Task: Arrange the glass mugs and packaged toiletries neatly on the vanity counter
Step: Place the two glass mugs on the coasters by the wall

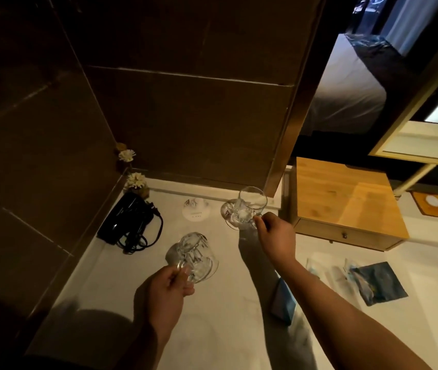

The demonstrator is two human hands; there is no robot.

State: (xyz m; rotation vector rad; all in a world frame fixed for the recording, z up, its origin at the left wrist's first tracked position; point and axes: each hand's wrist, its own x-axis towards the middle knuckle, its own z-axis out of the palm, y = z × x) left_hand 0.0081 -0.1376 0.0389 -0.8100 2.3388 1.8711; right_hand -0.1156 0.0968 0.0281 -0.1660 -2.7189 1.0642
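- Gripping a tilted mug (195, 256) by its handle, left hand (165, 291) fingers are pinching it above the worktop (225, 329).
- Right hand (276, 236) fingers are pinching an upright mug's (249, 206) handle.

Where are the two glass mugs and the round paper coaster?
Left-hand mug (196, 259), head view, on its glass body.
Right-hand mug (249, 206), head view, on its glass wall.
Paper coaster (196, 212), head view, on its centre.

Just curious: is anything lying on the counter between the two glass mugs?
In the head view, only bare counter lies between the left hand's mug and the right hand's mug.
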